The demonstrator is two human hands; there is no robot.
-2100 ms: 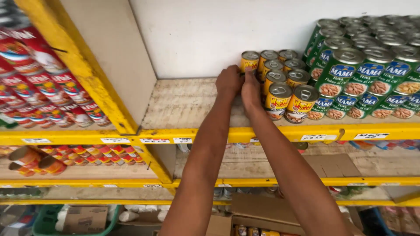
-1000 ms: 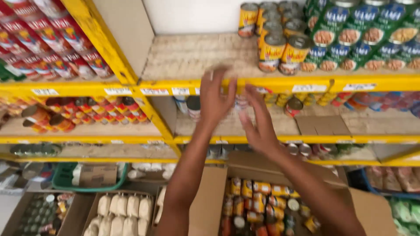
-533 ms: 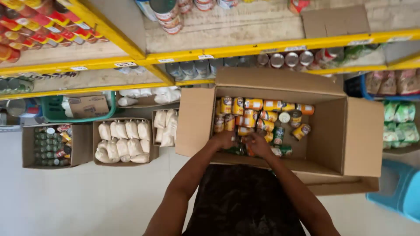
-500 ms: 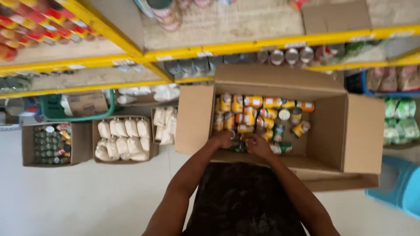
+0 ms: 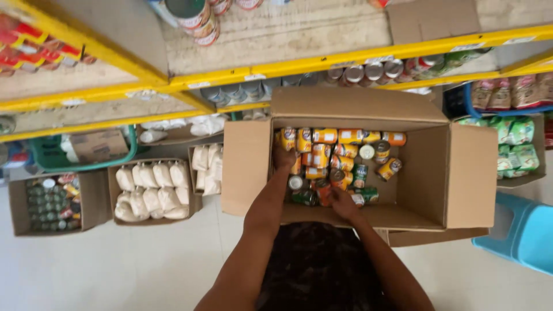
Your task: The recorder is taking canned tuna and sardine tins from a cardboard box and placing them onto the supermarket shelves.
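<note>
Both hands inside open cardboard box on the floor below the yellow shelf. Cans: small, mostly orange-yellow labels, a few green, lying jumbled along the box's far and left side. Left hand rests on cans at the far-left corner; right hand on near cans. Grip of either: cannot tell.
</note>
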